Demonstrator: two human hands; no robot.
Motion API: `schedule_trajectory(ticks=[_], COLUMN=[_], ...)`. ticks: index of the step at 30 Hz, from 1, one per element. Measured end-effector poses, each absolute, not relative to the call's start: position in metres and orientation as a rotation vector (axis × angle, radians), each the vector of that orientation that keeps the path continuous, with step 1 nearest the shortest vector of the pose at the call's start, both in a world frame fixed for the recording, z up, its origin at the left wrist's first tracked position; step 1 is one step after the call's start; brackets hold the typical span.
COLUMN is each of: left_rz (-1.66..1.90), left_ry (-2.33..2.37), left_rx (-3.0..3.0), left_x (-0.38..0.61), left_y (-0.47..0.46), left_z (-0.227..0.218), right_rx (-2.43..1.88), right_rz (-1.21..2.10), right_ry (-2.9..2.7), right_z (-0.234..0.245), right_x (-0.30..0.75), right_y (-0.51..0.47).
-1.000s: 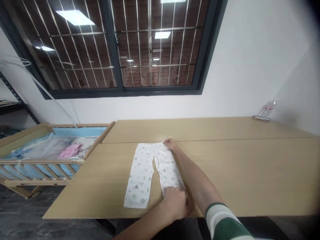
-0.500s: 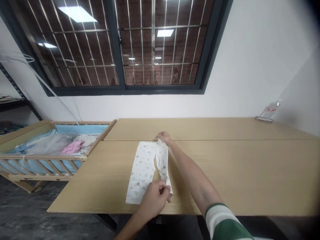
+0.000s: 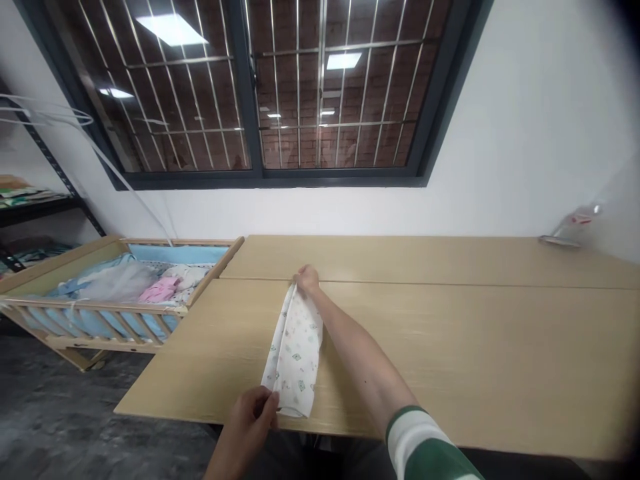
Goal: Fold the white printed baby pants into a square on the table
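A pair of small white baby pants (image 3: 299, 353) with a green and brown print lies on the table, doubled over lengthwise into a narrow strip. At the far end, my right hand (image 3: 308, 278) is closed on the waist edge, which bunches slightly under the fingers. My left hand (image 3: 251, 413) pinches the near left corner at the leg ends, close to the table's front edge. The fingertips of my right hand are partly hidden behind the hand itself.
The wooden table (image 3: 450, 347) has a seam across its back part. At left stands a wooden crib (image 3: 210, 277) with blue lining, pink cloth (image 3: 161, 290) and white cloth inside. A clear plastic package (image 3: 573, 227) lies at the back right. A barred window (image 3: 340, 100) is above.
The pants went from spread flat with both legs apart to folded over, one leg upon the other. Both hands shifted left, my left hand reaching the near left corner.
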State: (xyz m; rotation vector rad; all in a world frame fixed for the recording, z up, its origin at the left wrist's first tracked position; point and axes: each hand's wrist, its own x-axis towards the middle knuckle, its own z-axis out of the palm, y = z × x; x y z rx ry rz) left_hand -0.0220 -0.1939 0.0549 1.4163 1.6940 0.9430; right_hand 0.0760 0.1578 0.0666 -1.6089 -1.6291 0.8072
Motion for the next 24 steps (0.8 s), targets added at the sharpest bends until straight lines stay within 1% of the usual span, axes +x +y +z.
schedule_trajectory(ticks=[4,8,12,16,19,22,24], left_rz=[0.788,0.482,0.255,0.118,0.217,0.508,0.727], left_ry=[1.967,2.224,2.312,2.404,2.446,2.294,2.155], left_rx=[1.538,1.657,1.681,1.671,1.767,2.082,2.272], left_x=[-0.033,-0.037,-0.036,-0.033,-0.031,-0.027,-0.021], left_y=[-0.197,-0.200,-0.201,-0.203,-0.206,-0.210,-0.212], left_z=[0.044,0.041,0.048,0.054,0.054,0.045,0.035], right_rx=[-1.639,-1.690,-1.672,-1.555,-1.427,-1.274,-1.091], right_rz=[0.756,0.724,0.736,0.761,0.779,0.820,0.849], right_ry=[-1.700,-1.732,-1.779,-1.833,-1.895,-2.009,-2.156], right_z=[0.057,0.053,0.051,0.058,0.067,0.076,0.081], right_x=[0.061,0.056,0.058,0.059,0.063,0.072,0.079], right_y=[0.157,0.156,0.152,0.144,0.134,0.112,0.086])
